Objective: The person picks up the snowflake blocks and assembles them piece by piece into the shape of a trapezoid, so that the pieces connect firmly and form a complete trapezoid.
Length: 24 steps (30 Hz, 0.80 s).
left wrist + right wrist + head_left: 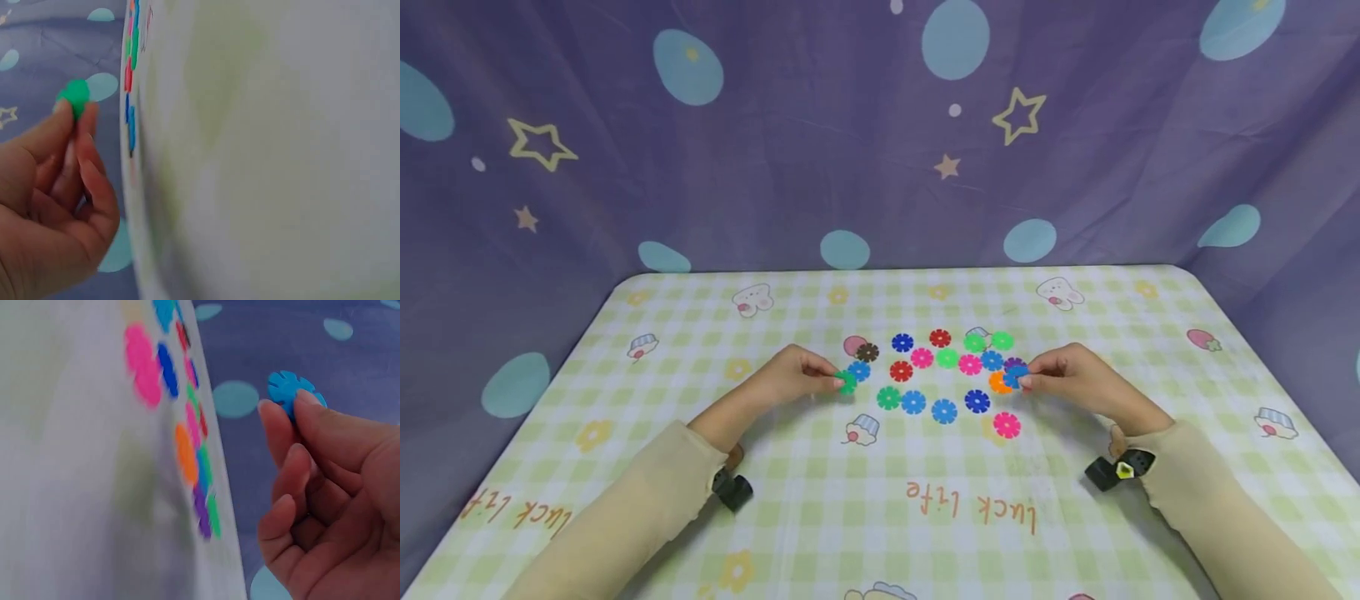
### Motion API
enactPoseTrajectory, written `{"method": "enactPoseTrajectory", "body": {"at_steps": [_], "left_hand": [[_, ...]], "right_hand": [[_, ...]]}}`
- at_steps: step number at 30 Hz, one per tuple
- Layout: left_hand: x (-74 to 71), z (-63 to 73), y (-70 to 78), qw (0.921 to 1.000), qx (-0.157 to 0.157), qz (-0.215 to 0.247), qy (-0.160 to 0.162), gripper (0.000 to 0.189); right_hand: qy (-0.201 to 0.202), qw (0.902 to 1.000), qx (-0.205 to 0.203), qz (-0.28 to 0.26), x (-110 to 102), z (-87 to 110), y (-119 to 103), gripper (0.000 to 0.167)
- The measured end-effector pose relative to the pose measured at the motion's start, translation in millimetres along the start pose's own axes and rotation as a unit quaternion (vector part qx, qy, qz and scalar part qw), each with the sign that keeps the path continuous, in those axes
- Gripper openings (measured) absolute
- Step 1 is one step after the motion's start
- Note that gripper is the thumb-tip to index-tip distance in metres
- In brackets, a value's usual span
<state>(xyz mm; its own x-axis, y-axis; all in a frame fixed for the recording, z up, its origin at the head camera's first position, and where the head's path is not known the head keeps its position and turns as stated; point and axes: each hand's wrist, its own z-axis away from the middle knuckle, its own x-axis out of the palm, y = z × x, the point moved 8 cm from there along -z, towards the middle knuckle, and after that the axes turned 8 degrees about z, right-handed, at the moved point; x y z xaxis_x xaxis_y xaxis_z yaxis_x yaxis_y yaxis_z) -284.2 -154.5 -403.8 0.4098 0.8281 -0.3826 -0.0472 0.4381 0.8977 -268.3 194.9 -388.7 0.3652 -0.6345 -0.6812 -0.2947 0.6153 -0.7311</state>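
Between thumb and forefinger, my left hand pinches a green notched disc at the left end of the scattered discs. A light blue disc and a brown disc lie just beyond it. My right hand pinches a blue notched disc by its edge, its other fingers curled below. In the head view this blue disc overlaps an orange disc and a purple disc. Both held discs appear raised off the table in the wrist views.
Several flower-shaped discs in pink, red, green and blue lie flat between the hands, among them a pink disc nearest the front. A checked cloth covers the table. Behind it hangs a purple curtain.
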Motion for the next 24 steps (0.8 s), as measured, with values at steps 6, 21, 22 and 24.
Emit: {"method": "enactPoseTrajectory", "body": {"at_steps": [6,21,22,24], "left_hand": [[-2.8,5.0,16.8,0.9996,0.017,0.017,0.011,0.019],[23.9,20.4,56.6,0.9910,0.079,0.103,0.033,0.019],[27.4,21.7,58.6,0.9902,0.081,0.109,0.029,0.020],[34.0,23.7,61.8,0.9886,0.081,0.125,0.022,0.019]], "right_hand": [[0.013,0.9996,0.014,-0.020,4.8,-5.9,-21.3,0.024],[0.045,0.9955,0.001,-0.084,22.0,-14.5,-62.2,0.026],[0.049,0.9955,-0.005,-0.082,23.2,-14.6,-64.2,0.024],[0.056,0.9951,-0.022,-0.079,25.5,-14.9,-69.0,0.021]]}}
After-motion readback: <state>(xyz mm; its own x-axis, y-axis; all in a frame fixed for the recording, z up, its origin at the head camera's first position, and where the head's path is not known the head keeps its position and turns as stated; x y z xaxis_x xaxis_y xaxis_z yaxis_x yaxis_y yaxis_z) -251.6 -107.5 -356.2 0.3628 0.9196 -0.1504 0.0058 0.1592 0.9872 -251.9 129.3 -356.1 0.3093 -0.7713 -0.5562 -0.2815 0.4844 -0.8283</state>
